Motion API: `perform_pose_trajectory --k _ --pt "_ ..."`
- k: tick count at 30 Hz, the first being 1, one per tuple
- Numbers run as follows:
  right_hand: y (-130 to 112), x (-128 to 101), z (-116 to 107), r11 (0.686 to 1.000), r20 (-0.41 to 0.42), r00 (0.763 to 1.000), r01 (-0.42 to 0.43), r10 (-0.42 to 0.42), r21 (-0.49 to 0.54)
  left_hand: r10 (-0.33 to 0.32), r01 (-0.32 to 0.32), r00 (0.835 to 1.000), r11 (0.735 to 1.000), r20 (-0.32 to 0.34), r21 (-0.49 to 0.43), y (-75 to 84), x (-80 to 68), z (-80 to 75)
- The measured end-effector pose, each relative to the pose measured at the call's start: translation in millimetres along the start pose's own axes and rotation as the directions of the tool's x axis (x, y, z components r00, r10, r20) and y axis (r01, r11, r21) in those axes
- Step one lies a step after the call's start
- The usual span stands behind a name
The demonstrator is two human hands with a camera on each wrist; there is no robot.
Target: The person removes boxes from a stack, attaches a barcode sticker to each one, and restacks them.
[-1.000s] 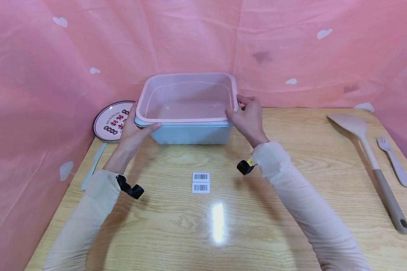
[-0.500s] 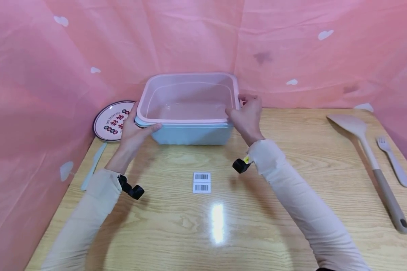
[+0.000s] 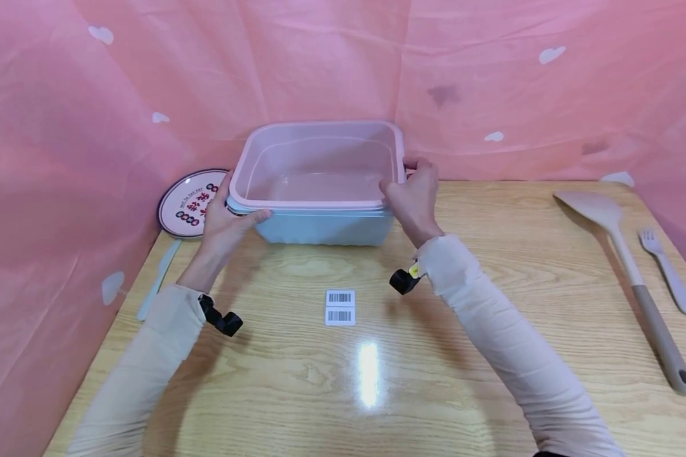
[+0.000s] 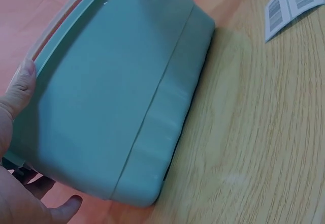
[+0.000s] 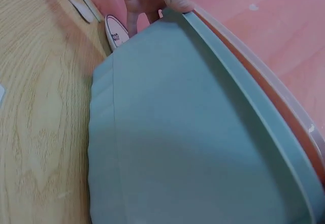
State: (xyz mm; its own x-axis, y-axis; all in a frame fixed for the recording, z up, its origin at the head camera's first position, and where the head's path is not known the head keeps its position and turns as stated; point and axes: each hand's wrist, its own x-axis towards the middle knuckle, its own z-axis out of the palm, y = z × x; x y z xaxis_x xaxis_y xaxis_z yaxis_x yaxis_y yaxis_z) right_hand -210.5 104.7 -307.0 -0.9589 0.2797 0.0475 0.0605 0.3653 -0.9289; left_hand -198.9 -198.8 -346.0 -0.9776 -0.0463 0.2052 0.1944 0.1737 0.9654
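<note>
Head view, bins: two are showing, one pink bin (image 3: pixel 314 204) nesting inside one blue bin (image 3: pixel 326 228), both standing upright at the back of the wooden table (image 3: pixel 297 393) near the pink curtain (image 3: pixel 343 63).
Left hand: one hand (image 3: pixel 223 222) is gripping the left end, its thumb lying along the front rim; other fingers are partly hiding behind the bins.
Right hand: one hand (image 3: pixel 413 197) is pinching the right rim, thumb inside the edge of the pink bin and fingers outside.
Utensils: one knife (image 3: pixel 160 279) is lying at left; one spatula (image 3: pixel 637 289) and one fork (image 3: pixel 670 273) are lying at right, well apart from the bins.
Barcodes: two labels (image 3: pixel 340 308) are sitting edge to edge in front of the bins, any digits being too small to read.
Plate writing: one plate (image 3: pixel 185 206) behind the left hand is bearing red characters and small lettering, not clearly legible.
Left wrist view, grip: the thumb is pressing the rim while fingers are spreading beneath it; the two barcodes are reappearing at upper right.
Right wrist view, far end: the left hand is clasping the far corner, with the plate and knife showing beyond; the right hand is staying outside this picture.
</note>
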Motion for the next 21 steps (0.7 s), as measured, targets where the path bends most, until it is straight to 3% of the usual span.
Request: perform_pose_trajectory --k 5,9,12,14,21 --pt "-8.2 1.7 -8.3 0.989 0.048 0.995 0.096 -0.091 -0.113 -0.005 0.005 1.000 1.000 0.007 0.011 0.3 1.4 0.9" --pt "-14.0 5.5 -16.4 0.948 0.137 0.978 0.188 -0.156 -0.258 0.001 -0.001 1.000 1.000 0.002 0.031 0.9 1.7 2.2" --pt "-14.2 10.1 -21.0 0.920 0.158 0.965 0.247 -0.207 -0.303 0.004 -0.005 1.000 0.999 0.007 0.037 0.7 2.2 3.6" --pt "-13.1 12.9 -23.7 0.919 0.164 0.961 0.262 -0.221 -0.294 -0.004 0.004 1.000 1.000 0.012 0.029 0.6 2.5 4.8" --pt "-5.9 18.2 -24.1 0.979 0.185 0.969 0.182 -0.163 -0.090 -0.038 0.038 0.999 0.999 0.017 -0.024 3.2 2.1 7.9"
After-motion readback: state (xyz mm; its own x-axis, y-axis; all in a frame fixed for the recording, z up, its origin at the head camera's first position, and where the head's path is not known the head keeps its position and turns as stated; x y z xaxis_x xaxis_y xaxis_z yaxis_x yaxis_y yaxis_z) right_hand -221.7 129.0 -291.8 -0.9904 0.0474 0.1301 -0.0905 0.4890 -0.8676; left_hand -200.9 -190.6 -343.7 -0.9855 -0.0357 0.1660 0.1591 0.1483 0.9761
